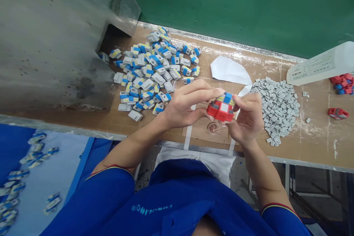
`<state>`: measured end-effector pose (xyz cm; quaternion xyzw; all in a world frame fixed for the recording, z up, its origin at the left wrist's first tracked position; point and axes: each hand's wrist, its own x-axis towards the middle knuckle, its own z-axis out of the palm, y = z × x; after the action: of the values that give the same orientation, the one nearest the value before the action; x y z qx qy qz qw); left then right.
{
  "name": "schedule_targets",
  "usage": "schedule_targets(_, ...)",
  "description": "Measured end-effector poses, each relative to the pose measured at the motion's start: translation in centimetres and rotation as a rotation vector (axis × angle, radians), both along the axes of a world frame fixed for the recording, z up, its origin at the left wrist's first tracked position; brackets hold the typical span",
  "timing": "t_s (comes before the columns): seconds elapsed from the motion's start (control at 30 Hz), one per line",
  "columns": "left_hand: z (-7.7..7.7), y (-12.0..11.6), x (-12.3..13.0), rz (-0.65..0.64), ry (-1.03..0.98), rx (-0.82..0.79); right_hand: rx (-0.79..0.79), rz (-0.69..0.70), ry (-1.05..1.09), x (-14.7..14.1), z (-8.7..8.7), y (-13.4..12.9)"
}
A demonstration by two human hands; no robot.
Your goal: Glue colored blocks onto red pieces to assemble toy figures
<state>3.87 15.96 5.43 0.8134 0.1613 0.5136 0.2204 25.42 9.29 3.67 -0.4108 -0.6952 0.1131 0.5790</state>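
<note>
Holding a red-and-blue plastic block [221,107] in both hands

The left hand [185,105] and right hand [247,118] close around the block from either side, fingers curled firmly on it, above the front edge of the wooden bench [309,147]. Toward the back edge, a heap of blue-and-grey parts [146,73] lies to the left, a heap of small grey pieces [276,108] to the right, and red pieces [343,84] at the right edge.
</note>
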Motion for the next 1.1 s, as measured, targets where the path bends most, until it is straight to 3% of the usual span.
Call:
schedule_targets(0.53, 0.27, -0.17, -0.22, -0.021, -0.014, -0.008, 0.046, 0.021, -0.033, -0.03, 0.57, -0.07)
schedule_targets(0.83, -0.12, -0.25, -0.38, 0.056, 0.029, -0.029, 0.012, 0.006, -0.038, 0.04, 0.45, -0.08)
schedule_targets(1.1, 0.08, -0.26, -0.18, -0.007, -0.001, -0.021, 0.012, 0.033, -0.019, -0.01, 0.41, -0.08)
